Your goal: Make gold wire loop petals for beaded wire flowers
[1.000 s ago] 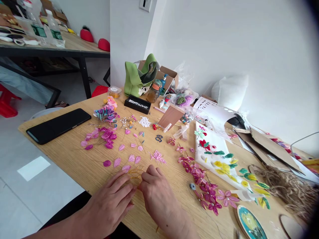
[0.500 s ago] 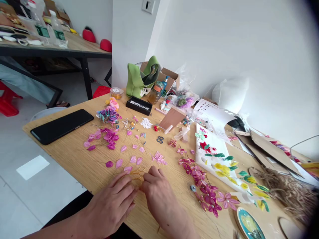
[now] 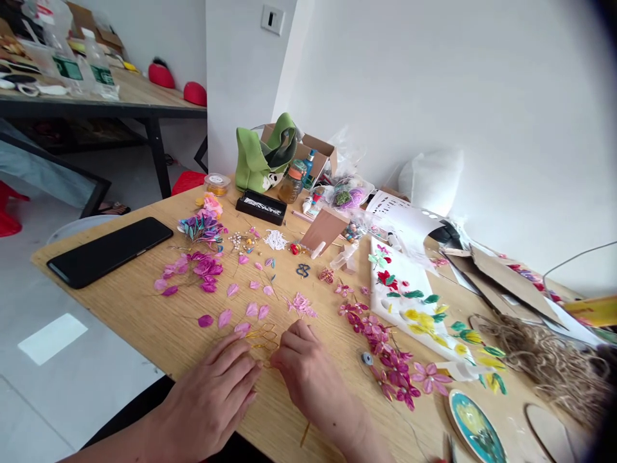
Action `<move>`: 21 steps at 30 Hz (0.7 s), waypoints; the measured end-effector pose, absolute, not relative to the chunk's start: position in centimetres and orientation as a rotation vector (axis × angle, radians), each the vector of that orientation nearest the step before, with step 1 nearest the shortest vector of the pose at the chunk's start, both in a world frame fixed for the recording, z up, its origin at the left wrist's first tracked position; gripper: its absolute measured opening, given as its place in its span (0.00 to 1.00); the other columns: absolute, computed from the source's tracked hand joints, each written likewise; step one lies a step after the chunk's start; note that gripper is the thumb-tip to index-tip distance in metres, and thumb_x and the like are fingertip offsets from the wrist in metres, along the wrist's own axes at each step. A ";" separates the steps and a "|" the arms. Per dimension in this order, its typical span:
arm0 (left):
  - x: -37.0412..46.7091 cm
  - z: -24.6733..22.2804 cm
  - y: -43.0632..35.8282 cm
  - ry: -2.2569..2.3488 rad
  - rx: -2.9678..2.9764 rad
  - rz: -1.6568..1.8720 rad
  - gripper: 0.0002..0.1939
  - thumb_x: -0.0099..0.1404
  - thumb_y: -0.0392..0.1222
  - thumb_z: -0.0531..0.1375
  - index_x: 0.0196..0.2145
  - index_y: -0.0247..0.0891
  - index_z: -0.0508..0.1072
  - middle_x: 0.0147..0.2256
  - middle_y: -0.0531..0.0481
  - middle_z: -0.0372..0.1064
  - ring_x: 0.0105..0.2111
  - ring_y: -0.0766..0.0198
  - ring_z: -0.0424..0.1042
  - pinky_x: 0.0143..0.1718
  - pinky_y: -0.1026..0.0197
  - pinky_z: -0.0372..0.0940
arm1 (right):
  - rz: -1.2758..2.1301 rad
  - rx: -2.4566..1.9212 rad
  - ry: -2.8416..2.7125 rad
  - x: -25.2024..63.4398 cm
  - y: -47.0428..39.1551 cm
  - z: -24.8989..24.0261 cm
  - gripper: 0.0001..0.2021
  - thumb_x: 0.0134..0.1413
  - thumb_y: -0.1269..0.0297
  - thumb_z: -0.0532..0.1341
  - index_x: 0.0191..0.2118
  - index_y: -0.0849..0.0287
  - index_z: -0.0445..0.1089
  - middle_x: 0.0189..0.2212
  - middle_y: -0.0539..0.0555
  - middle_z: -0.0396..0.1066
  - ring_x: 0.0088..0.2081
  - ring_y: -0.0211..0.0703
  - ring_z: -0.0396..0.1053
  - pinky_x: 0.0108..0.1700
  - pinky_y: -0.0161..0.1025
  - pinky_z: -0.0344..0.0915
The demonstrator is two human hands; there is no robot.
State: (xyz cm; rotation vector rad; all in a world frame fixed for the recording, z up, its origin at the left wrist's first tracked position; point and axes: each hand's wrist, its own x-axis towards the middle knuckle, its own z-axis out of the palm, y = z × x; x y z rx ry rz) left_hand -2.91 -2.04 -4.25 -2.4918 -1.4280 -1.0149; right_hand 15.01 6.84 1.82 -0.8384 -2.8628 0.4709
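Thin gold wire bent into petal-like loops (image 3: 263, 335) lies at the fingertips of both hands near the table's front edge. My left hand (image 3: 212, 386) is on its left, fingers together and curled over the wire's lower end. On the right, my right hand (image 3: 306, 363) is closed in a pinch at the wire; its fingertips are partly hidden. Just beyond are loose pink petals (image 3: 224, 318) and a small pile of pale pink strips (image 3: 301, 304). Magenta wire-edged flowers (image 3: 396, 365) lie to the right of my right hand.
A black phone (image 3: 110, 251) lies at the left table edge. Behind are a black tray (image 3: 261, 207), a green bag (image 3: 253, 161) and a jar (image 3: 290, 186). Rightward sit white foam (image 3: 402, 283), brown yarn (image 3: 535, 360) and an oval painted piece (image 3: 476, 427).
The view has shifted slightly, so most table items appear a little further left. My hands remain together at the gold wire, with more of its loops showing between them.
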 end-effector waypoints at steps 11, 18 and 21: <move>-2.7 -4.4 -2.2 -1.450 -2.463 -1.083 0.14 0.70 0.34 0.52 0.45 0.33 0.76 0.41 0.45 0.75 0.49 0.54 0.68 0.59 0.46 0.59 | 0.482 -0.859 -2.871 15.2 6.7 1.2 0.14 0.60 0.77 0.60 0.24 0.60 0.63 0.27 0.49 0.66 0.34 0.40 0.59 0.40 0.40 0.58; -3.0 -3.5 -1.8 -1.385 -2.497 -1.018 0.16 0.70 0.34 0.50 0.47 0.33 0.76 0.38 0.45 0.75 0.47 0.54 0.69 0.57 0.47 0.61 | 0.472 -0.859 -2.878 15.2 6.9 0.7 0.13 0.59 0.76 0.61 0.24 0.59 0.64 0.27 0.50 0.68 0.34 0.42 0.60 0.38 0.41 0.56; -3.0 -3.4 -1.7 -1.391 -2.507 -0.997 0.15 0.70 0.34 0.51 0.47 0.34 0.76 0.38 0.46 0.75 0.46 0.54 0.68 0.57 0.47 0.60 | 0.419 -0.847 -2.887 15.1 6.9 0.8 0.12 0.58 0.75 0.63 0.25 0.59 0.65 0.27 0.49 0.69 0.35 0.42 0.60 0.39 0.42 0.55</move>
